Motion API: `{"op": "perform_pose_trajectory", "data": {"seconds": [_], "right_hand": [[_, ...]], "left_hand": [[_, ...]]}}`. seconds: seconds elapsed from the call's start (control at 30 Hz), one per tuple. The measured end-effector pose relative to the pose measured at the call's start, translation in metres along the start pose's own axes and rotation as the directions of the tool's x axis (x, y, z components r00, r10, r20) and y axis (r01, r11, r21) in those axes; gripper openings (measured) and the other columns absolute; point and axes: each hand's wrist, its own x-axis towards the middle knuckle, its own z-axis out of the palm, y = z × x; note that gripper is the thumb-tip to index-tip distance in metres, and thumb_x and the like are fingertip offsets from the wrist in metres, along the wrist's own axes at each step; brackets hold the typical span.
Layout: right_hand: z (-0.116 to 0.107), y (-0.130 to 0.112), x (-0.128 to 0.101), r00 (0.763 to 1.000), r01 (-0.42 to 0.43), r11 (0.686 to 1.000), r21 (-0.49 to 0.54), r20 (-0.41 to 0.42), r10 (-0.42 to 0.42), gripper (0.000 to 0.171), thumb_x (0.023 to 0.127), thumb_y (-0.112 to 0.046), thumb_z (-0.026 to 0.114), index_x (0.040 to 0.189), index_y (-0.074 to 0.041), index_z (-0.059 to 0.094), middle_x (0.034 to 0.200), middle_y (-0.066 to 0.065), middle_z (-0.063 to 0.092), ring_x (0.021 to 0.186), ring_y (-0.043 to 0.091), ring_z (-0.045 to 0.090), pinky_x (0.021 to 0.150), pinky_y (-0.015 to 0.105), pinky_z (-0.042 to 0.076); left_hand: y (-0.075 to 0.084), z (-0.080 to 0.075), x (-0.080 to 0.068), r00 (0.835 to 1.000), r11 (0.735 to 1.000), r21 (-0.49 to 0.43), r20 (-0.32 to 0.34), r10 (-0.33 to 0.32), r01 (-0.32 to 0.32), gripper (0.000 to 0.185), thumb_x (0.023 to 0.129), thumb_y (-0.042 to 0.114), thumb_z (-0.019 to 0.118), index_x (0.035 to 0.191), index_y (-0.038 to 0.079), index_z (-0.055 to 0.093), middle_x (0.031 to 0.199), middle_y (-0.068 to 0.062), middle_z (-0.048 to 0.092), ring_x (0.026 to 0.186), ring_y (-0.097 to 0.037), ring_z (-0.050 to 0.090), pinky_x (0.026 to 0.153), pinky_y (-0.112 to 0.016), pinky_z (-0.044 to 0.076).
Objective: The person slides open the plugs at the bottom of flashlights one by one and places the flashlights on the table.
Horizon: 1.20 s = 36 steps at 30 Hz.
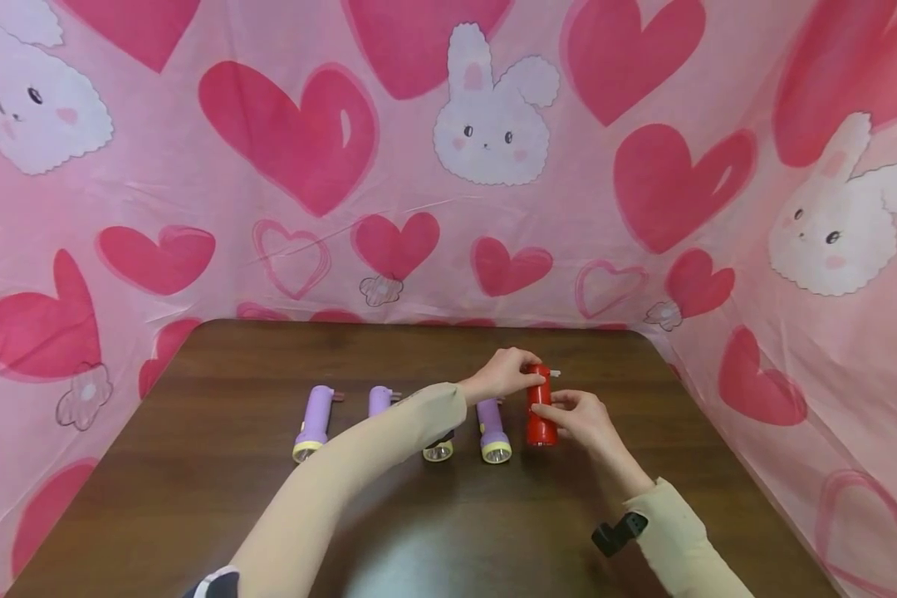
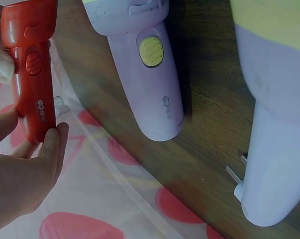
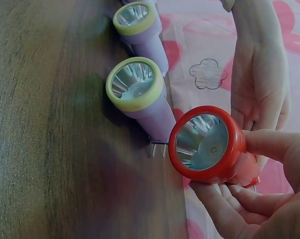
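Both hands hold a red flashlight (image 1: 541,419) above the right part of the table, its lens end toward the person. My left hand (image 1: 502,374) pinches the tail end between thumb and fingers, close to the metal plug prongs (image 1: 556,374). Lower down, my right hand (image 1: 586,422) grips the body just behind the lens head. The right wrist view looks into the red flashlight's silver reflector (image 3: 202,142). Its red switch (image 2: 34,63) faces up in the left wrist view, with no finger on it. Beside it on the table lies a purple flashlight (image 1: 492,432) with a yellow rim.
More purple flashlights lie in a row to the left, including one at the far left (image 1: 316,423) and another (image 1: 379,401) partly hidden by the left sleeve (image 1: 366,465). Pink cloth (image 1: 411,183) with hearts and rabbits surrounds the brown wooden table (image 1: 232,365).
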Motion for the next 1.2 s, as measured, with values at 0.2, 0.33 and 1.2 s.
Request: {"op": "perform_pose_trajectory", "data": {"seconds": [0.2, 0.33, 1.2], "right_hand": [[0.000, 0.004, 0.001, 1.000, -0.018, 1.000, -0.017, 0.011, 0.018, 0.052, 0.090, -0.030, 0.073, 0.123, 0.008, 0.061, 0.113, 0.025, 0.069, 0.085, 0.019, 0.070, 0.083, 0.043, 0.061], [0.000, 0.007, 0.003, 0.999, -0.035, 0.999, -0.017, 0.017, 0.035, 0.052, 0.089, -0.030, 0.074, 0.123, 0.008, 0.062, 0.113, 0.025, 0.070, 0.085, 0.019, 0.071, 0.083, 0.043, 0.061], [0.004, 0.022, 0.012, 0.997, -0.075, 0.994, -0.084, -0.006, 0.075, 0.054, 0.087, -0.035, 0.076, 0.121, 0.005, 0.065, 0.111, 0.023, 0.071, 0.083, 0.019, 0.071, 0.080, 0.039, 0.061]], "left_hand": [[-0.001, 0.003, 0.001, 1.000, 1.000, 0.007, 0.011, -0.020, 0.020, 0.033, 0.094, 0.021, 0.068, 0.121, 0.002, 0.069, 0.115, -0.010, 0.074, 0.090, -0.013, 0.064, 0.082, -0.021, 0.055], [-0.003, 0.005, 0.002, 0.999, 0.999, 0.018, 0.027, -0.045, 0.045, 0.032, 0.094, 0.022, 0.069, 0.119, 0.002, 0.070, 0.113, -0.010, 0.075, 0.088, -0.012, 0.064, 0.079, -0.021, 0.054], [-0.011, 0.016, 0.015, 0.987, 0.991, 0.091, 0.114, -0.112, 0.102, 0.028, 0.091, 0.024, 0.072, 0.111, 0.004, 0.074, 0.102, -0.005, 0.076, 0.076, -0.006, 0.053, 0.069, -0.015, 0.045]]}}
